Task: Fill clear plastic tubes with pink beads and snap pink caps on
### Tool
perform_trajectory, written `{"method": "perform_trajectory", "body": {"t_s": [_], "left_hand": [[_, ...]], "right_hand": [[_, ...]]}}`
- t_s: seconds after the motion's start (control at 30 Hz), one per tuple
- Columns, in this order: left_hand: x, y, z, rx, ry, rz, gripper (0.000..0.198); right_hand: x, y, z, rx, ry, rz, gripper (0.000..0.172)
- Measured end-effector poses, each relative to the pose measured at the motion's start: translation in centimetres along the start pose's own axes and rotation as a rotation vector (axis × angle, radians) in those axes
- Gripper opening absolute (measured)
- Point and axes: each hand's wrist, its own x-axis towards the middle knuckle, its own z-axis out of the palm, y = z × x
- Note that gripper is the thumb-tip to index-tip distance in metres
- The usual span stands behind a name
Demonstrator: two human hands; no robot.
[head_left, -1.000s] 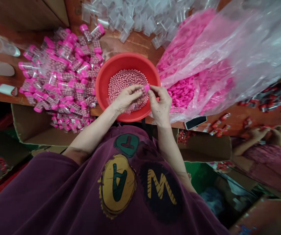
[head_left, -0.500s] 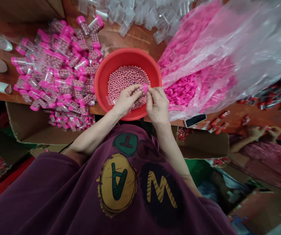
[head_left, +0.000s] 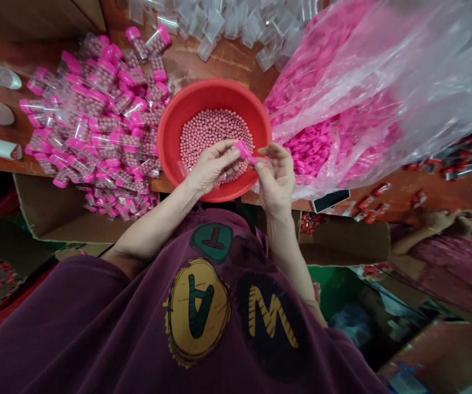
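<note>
A small bright-pink plastic cap (head_left: 242,148) was pinched by the fingers (head_left: 229,159) of the left hand (head_left: 211,168) and right hand (head_left: 277,178).

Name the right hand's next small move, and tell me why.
Probably fold the narrow pink flap over with the right hand: the left hand holds the pink cap, the flap appears to stick out toward the right hand, and caps on the piled bead-filled containers mostly look closed.

We look from the wearer's head, forward and steeply down, the shirt (head_left: 137,328) close below us, the near edge of the worktop (head_left: 197,65) crossing mid-view.
</note>
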Motion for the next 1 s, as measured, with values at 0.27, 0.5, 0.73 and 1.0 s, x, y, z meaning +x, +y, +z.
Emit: {"method": "perform_trajectory", "body": {"t_s": [0.27,0.5,0.73,1.0], "left_hand": [[-1.2,0.4,-0.4,0.158,-0.038,0.112,0.024],[-2.1,-0.9,1.5,0.128,0.144,0.094,0.018],[-2.2,-1.1,1.7,0.094,0.13,0.06,0.02],[-0.7,-3.5,0.0,0.095,0.138,-0.01,0.009]], "right_hand": [[0.1,-1.1,0.5,-0.141,-0.025,-0.043,0.043],[-0.8,-2.5,1.1,-0.505,-0.159,-0.143,0.077],[-0.3,-0.4,2.1,-0.501,-0.119,-0.197,0.067],[-1.1,1.6,4.0,-0.567,-0.237,-0.091,0.067]]}}
